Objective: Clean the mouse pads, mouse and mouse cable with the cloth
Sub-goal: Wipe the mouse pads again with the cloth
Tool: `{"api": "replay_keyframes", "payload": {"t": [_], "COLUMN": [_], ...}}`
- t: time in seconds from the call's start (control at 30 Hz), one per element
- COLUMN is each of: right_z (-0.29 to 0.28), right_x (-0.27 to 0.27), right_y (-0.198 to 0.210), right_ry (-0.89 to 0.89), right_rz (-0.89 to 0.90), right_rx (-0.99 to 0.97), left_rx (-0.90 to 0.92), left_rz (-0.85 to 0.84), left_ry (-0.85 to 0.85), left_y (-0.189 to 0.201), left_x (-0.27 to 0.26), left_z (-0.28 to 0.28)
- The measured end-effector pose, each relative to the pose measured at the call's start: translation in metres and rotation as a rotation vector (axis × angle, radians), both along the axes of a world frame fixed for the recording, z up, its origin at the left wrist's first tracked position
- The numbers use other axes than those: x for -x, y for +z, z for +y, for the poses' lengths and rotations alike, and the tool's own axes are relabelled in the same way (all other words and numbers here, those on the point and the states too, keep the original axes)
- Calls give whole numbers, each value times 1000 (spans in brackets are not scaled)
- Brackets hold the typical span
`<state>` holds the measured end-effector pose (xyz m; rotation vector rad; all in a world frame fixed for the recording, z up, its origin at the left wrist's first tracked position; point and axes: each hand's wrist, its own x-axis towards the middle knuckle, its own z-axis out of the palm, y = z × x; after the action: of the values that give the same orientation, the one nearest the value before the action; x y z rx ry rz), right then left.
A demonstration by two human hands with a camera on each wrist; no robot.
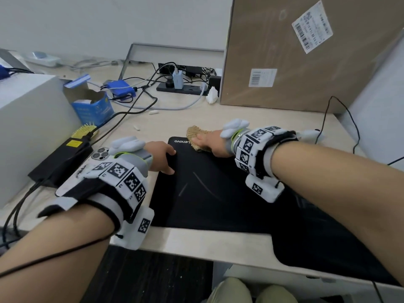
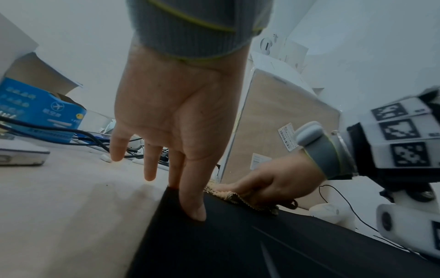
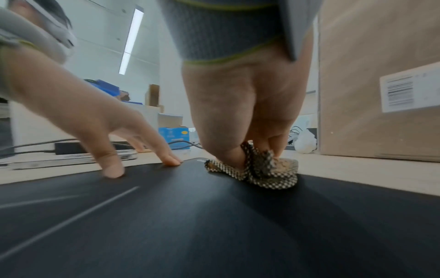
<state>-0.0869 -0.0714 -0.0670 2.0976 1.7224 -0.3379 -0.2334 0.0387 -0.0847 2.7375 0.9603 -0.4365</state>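
A black Lenovo mouse pad (image 1: 196, 193) lies on the desk, and a second dark pad (image 1: 328, 248) overlaps it at the near right. My left hand (image 1: 172, 162) presses straight fingers on the pad's left edge, thumb and index on the black surface (image 2: 192, 212). My right hand (image 1: 201, 141) pinches a crumpled beige checked cloth (image 3: 269, 178) between thumb and fingers and holds it down on the pad's far edge by the logo. A white mouse (image 1: 310, 135) sits behind my right wrist, its black cable (image 1: 328, 110) looping up toward the box.
A big cardboard box (image 1: 306, 51) stands at the far right. A phone (image 1: 98, 154), a black power adapter (image 1: 59, 162), a yellow brush (image 1: 84, 130) and a blue carton (image 1: 94, 106) crowd the left. A power strip (image 1: 181, 87) with tangled cables lies behind.
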Motion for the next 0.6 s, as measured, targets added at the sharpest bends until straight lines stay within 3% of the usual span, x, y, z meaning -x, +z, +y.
{"api": "replay_keyframes", "payload": {"t": [0.17, 0.33, 0.47, 0.6], "right_z": [-71, -142, -135, -93], "right_x": [26, 56, 54, 52], "right_y": [4, -10, -12, -8], "right_ry": [194, 289, 316, 260], "right_rz": [42, 141, 111, 94], "right_rx": [-37, 156, 157, 46], "left_rx": [-3, 1, 25, 54], "left_rz": [-3, -11, -21, -30], "left_ry": [-5, -17, -13, -4], "left_y": [3, 3, 0, -1], "left_x": [0, 0, 1, 2], "left_z": [0, 1, 3, 9]}}
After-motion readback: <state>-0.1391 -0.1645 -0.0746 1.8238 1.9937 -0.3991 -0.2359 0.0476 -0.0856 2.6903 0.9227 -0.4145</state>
